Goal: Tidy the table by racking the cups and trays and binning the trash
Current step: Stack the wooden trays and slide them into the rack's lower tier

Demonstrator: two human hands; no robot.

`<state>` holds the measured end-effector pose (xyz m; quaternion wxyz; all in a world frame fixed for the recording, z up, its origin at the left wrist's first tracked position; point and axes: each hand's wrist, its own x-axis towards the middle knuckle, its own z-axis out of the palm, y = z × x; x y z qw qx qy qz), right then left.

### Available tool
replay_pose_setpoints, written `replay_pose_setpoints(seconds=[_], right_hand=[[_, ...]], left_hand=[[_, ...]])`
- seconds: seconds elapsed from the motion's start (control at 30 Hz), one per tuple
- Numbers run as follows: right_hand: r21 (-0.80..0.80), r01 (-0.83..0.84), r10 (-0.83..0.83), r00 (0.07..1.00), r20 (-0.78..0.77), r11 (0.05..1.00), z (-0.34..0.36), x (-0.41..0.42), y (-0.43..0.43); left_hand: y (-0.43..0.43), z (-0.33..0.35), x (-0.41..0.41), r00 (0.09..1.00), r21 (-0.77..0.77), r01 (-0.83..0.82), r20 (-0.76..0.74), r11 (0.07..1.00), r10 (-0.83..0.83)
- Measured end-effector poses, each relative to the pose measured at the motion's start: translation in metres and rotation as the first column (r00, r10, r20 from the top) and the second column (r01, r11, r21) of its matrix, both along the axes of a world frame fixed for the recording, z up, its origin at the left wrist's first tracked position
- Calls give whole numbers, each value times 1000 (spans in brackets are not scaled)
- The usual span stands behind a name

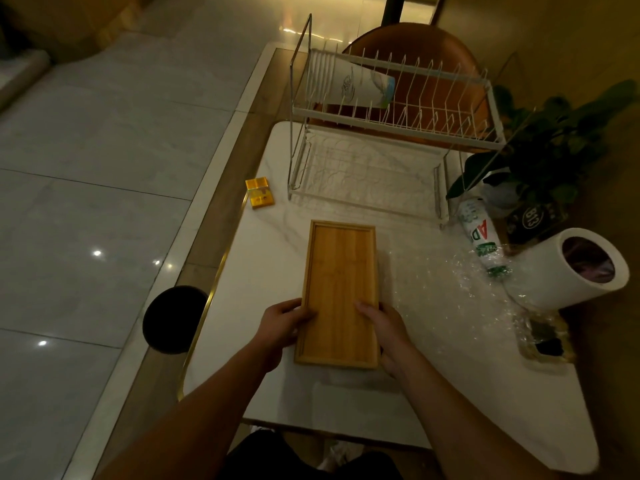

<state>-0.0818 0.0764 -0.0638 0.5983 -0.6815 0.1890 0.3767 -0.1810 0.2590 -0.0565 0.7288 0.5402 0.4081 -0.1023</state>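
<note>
Table: white marble-like top with a gold edge on the left side; it carries all the things below except the chair and the stool.
Dish rack: white wire, two levels, standing at the far end of the table.
Chair: orange-brown back, just behind the rack on the far side.
Plant: dark green leaves at the far right, beside the rack.
Bin: white cylinder at the right edge, its mouth turned to the right; something dark is inside.
Wooden tray: long bamboo rectangle with a raised rim, in the middle of the table, near side of the rack, its length running near to far. I cannot tell if it is lifted or lies on the top.
Stool: round black seat, left of the table, on the floor side.
Plastic wrap: clear and crumpled, spread between the tray and the bin.
Paper cup: white with a print, lying on its side in the upper level of the rack, left part.
Bottle: plastic, lying down, just beside the bin on its far-left side.
Left hand: holds the left long rim of the tray near its near end, thumb over the rim.
Right hand: holds the right long rim opposite, thumb lying on the inner floor of the tray.
Yellow box: small, at the left edge of the table, near the rack's left foot.
</note>
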Motion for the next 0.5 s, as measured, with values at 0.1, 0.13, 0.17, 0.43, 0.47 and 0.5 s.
replay_pose_setpoints(seconds=[0.1,0.13,0.17,0.43,0.47,0.5], right_hand=[[21,-1,2,1000,-11,1000,2,3,-1],[9,0,0,1000,-13,1000,2,3,0],[3,5,-5,1000,-14,1000,2,4,0],[14,-98,96,991,93,995,7,6,-1],[1,-120,119,985,122,993,7,5,0],[-6,-137,137,981,141,991,6,3,1]], left_hand=[[2,1,2,1000,-16,10,3,1000,-9],[3,1,2,1000,-14,19,1,1000,-19],[3,1,2,1000,-8,27,-1,1000,-27],[-7,-2,7,999,-25,32,-34,999,-33],[-9,-2,8,999,-35,29,-38,999,-31],[-11,-2,8,999,-48,27,-41,998,-29]])
